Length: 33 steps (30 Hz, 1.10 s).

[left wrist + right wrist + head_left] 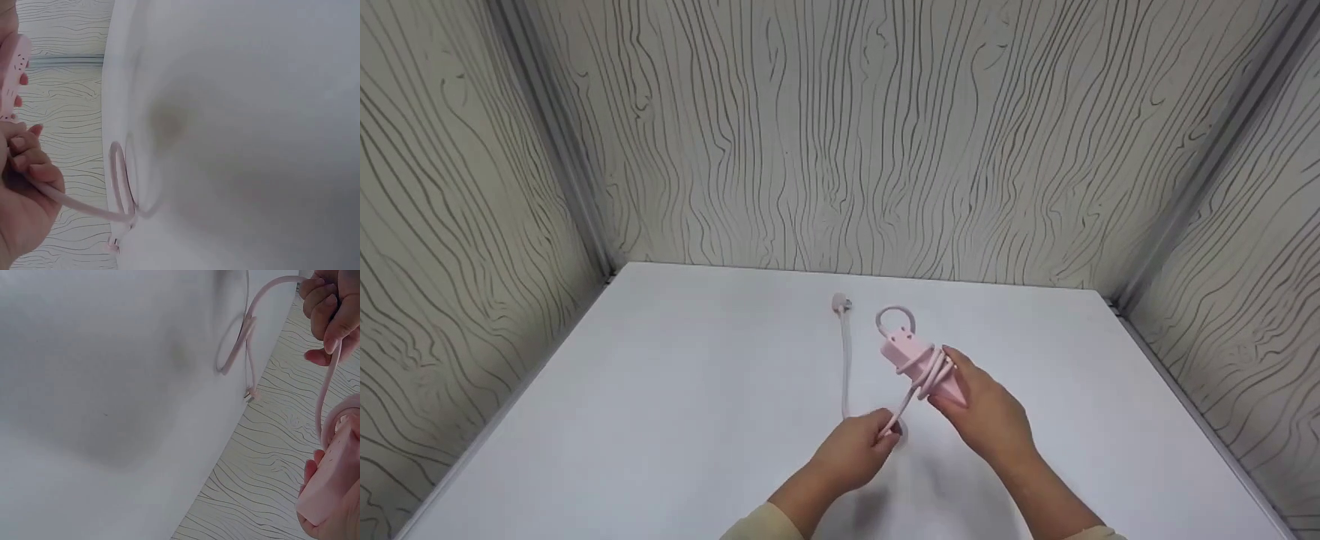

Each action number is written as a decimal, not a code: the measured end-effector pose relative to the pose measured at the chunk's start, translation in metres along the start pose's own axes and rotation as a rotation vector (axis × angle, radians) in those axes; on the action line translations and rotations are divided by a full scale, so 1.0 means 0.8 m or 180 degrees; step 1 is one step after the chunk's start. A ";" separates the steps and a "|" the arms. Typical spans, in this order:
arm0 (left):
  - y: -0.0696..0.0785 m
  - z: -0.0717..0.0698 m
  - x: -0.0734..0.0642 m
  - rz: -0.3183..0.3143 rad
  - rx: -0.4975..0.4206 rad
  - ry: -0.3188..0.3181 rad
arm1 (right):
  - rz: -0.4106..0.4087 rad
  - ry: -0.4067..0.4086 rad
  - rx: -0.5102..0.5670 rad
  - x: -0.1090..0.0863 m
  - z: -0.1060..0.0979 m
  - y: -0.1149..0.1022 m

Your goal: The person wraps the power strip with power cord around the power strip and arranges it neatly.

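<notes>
A pink power strip (907, 349) is held above the table in my right hand (992, 414), which grips its near end. Several turns of its pink cord (934, 373) are wrapped round the strip's middle, and a small loop of cord arches off the far end. My left hand (856, 448) pinches the cord a little below and left of the strip, with the stretch between them pulled fairly straight. From the left hand the loose cord runs back over the table to the plug (841, 303). In the left wrist view the strip's outlets (18, 63) show.
The white table (697, 390) reaches back to a wall panel (810, 135) with a wood-grain pattern. Similar panels stand at left and right, joined by grey metal corner posts (556, 142). Shadows of the hands fall on the tabletop.
</notes>
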<state>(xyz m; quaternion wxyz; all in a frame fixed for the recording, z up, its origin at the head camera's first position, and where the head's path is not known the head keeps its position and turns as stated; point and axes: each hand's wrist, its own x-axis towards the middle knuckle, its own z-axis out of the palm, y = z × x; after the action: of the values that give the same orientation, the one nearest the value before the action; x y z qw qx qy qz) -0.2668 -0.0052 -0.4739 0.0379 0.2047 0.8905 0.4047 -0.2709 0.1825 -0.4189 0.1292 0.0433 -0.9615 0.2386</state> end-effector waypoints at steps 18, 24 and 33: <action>0.015 -0.033 -0.007 0.0502 0.0241 0.0162 | -0.0102 0.0166 -0.0705 -0.001 -0.003 0.018; 0.018 -0.043 -0.004 0.0460 0.0207 0.0309 | -0.0167 0.0179 -0.1005 -0.002 -0.004 0.021; 0.021 -0.041 0.007 0.0212 0.0202 0.0794 | -0.0443 -0.0082 -0.1508 -0.006 -0.003 0.020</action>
<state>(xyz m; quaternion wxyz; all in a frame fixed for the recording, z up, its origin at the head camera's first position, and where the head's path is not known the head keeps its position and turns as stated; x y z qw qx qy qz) -0.2744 -0.0166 -0.4390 -0.0931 0.1833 0.8934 0.3996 -0.2681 0.1981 -0.4258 0.1395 0.0811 -0.9869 -0.0035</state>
